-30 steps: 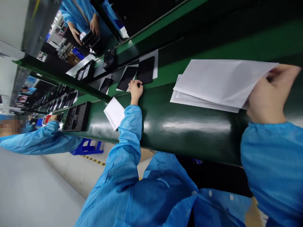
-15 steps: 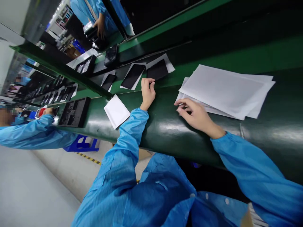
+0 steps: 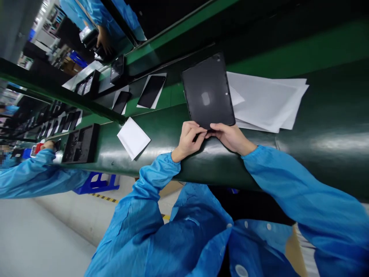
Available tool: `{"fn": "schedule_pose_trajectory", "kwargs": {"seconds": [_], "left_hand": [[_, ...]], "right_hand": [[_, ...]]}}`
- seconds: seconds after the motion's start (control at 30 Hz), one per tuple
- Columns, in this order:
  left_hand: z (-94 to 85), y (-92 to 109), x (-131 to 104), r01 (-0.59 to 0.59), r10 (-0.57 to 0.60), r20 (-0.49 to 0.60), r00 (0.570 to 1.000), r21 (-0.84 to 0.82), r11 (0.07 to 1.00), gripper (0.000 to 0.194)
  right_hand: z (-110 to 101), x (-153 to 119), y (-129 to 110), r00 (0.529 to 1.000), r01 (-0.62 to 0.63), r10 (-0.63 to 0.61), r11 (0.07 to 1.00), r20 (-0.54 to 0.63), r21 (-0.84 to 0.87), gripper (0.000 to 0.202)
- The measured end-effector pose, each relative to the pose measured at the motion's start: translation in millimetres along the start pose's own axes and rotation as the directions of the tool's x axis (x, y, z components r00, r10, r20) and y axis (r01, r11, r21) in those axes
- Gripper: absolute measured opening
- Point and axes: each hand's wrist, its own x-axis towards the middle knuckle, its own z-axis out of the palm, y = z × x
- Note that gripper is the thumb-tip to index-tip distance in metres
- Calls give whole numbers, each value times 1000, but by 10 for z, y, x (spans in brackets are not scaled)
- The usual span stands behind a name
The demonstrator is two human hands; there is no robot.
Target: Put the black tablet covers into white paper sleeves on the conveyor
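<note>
A dark tablet [image 3: 209, 90] is raised over the green bench, its back facing me and a small camera at its upper right corner. My left hand [image 3: 190, 140] pinches the tablet's lower edge near the middle. Just to its right, my right hand [image 3: 229, 136] grips the same edge with the thumb on the back face. Behind the tablet, a stack of white sheets [image 3: 268, 100] lies partly covered, with a corner of white paper showing beside the tablet's right edge.
A small white sheet [image 3: 133, 137] lies left of my hands. Beyond it are dark phone-like devices [image 3: 152, 90] on white sheets and a black compartment tray [image 3: 81, 143]. A green post [image 3: 86, 104] crosses on the left. A co-worker's sleeve [image 3: 43, 169] reaches in there.
Both hands have come together and now hold the tablet, which was lying on a white sheet further back. The view has shifted slightly to the right.
</note>
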Motion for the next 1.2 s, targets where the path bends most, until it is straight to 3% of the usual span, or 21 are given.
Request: {"fn": "schedule_pose_trajectory", "kwargs": {"seconds": [0.1, 0.23, 0.3, 0.37, 0.43, 0.5, 0.63, 0.8, 0.93, 1.07, 1.2], "left_hand": [[-48, -27, -24, 182, -179, -97, 979, 15, 983, 33], [-142, -160, -3, 427, -434, -301, 849, -93, 900, 46], [-196, -253, 31, 535, -593, -249, 766, -265, 802, 45], [-235, -330, 56, 623, -723, -112, 682, -427, 655, 46], [-248, -372, 54, 668, -773, -9, 634, -499, 553, 51], [-239, -378, 28, 669, -769, -3, 639, -493, 557, 61], [-209, -347, -56, 650, -718, -48, 694, -386, 654, 79], [-185, -355, -133, 617, -654, -24, 756, -308, 724, 82], [-192, -376, -130, 569, -599, -95, 795, -222, 792, 85], [-273, -370, -97, 528, -557, -169, 813, -188, 828, 71], [-377, -348, -59, 502, -510, -257, 821, -102, 859, 41]], "right_hand": [[-24, 12, -63, 1000, 0, 0, 1000, -21, -4, 16], [-59, 22, -107, 999, -23, 24, 1000, -38, 18, 14], [-71, 19, -108, 999, -39, 39, 999, -23, 14, 15], [-82, 12, -105, 998, -56, 56, 998, -14, 4, 16], [-88, 2, -104, 997, -70, 70, 998, -26, 3, 18], [-91, -10, -112, 996, -78, 79, 997, -46, 16, 23], [-96, -22, -155, 995, -84, 85, 996, -47, 33, 29], [-90, -20, -231, 996, -68, 71, 995, -57, 67, 39], [-48, -34, -281, 995, -71, 77, 994, -64, 86, 51], [-42, -53, -280, 998, -50, 52, 998, -27, 43, 47], [-96, -41, -226, 998, -50, 52, 997, 37, -60, 32]]}}
